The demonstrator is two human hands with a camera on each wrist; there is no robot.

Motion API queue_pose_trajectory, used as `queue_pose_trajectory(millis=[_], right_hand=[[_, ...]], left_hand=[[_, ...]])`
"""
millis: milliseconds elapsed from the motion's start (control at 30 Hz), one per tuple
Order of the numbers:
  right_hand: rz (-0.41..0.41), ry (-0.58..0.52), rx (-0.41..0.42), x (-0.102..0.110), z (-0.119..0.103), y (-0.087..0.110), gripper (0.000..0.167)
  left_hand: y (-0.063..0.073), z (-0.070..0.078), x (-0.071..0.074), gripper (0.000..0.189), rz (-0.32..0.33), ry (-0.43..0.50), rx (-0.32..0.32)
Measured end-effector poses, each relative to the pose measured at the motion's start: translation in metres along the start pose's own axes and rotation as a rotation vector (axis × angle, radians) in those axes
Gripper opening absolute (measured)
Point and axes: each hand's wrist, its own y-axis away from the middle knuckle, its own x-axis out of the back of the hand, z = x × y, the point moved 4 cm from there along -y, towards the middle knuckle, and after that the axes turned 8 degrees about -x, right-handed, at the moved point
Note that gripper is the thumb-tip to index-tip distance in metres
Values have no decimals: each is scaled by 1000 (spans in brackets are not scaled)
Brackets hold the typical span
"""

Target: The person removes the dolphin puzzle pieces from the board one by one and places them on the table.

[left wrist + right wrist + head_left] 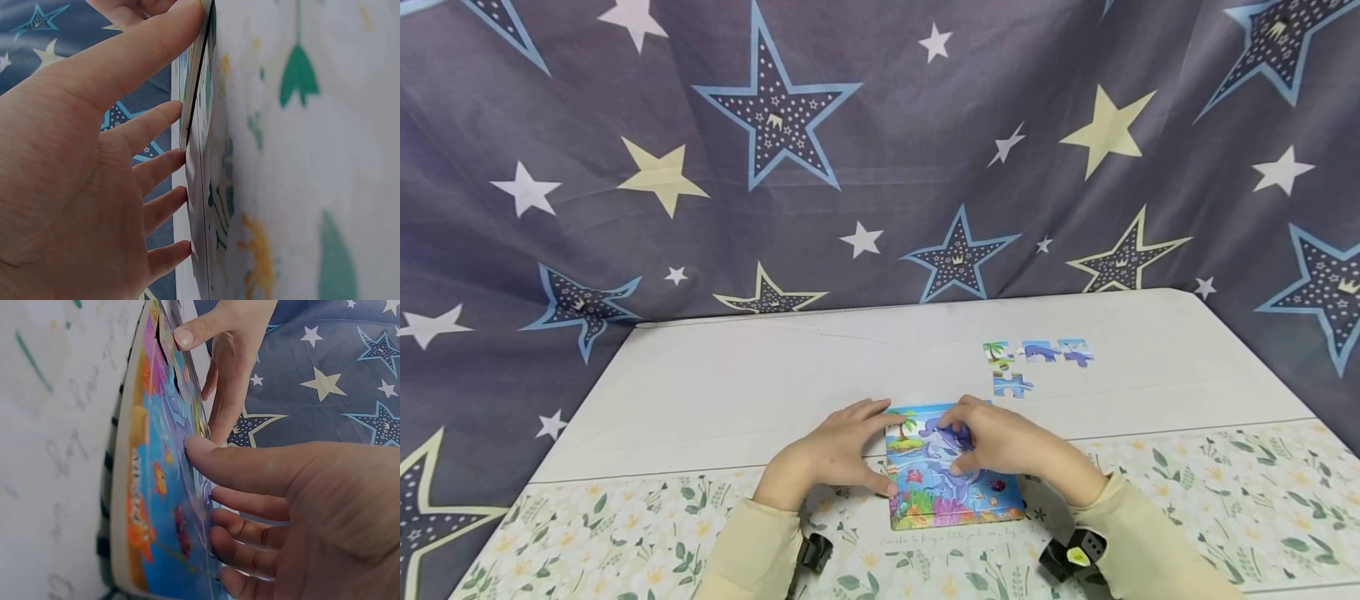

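A jigsaw puzzle [925,508] with a dolphin, palm tree, crab and coral lies flat in its tray-like board at the table's front. My left hand [838,450] spreads at its left edge, thumb on the lower left border and index finger by the palm tree. In the left wrist view, the fingers [159,122] reach the board's edge and the table beside it. My right hand [1003,440] lies over the dolphin, thumb and bent fingertips touching the picture. The right wrist view shows the thumb [234,465] on the surface, with a dark gap between pieces near the left thumb.
Several loose puzzle pieces [1041,352] lie behind the board to the right, one a palm tree, others with dolphin parts. The white table [760,375] has a floral cloth [640,517] along its front. A star-patterned curtain [880,150] hangs behind.
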Motion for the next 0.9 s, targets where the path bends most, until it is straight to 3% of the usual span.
queue_pose_trajectory(millis=[900], right_hand=[[23, -20, 55, 0, -2, 2, 44]], left_hand=[[-1, 1, 0, 92, -6, 1, 6]])
